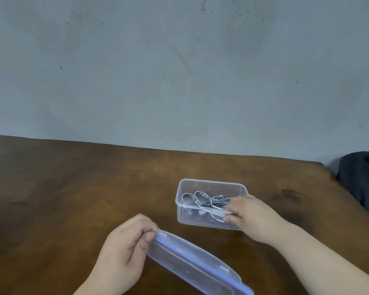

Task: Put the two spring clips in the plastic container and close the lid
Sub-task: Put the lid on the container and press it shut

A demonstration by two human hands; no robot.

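Steel spring clips (pixel 197 198) already lie in the plastic container (pixel 211 219) on the table (pixel 73 199) — right hand (pixel 248 216) seemingly pinching its near rim, left hand (pixel 124 250) clamped on the lid (pixel 192 264) — so next comes seating that lid squarely.

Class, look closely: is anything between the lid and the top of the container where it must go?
Yes. The right hand rests at the container's near rim, fingers on the spring clips inside. The left hand holds the lid nearer the camera.
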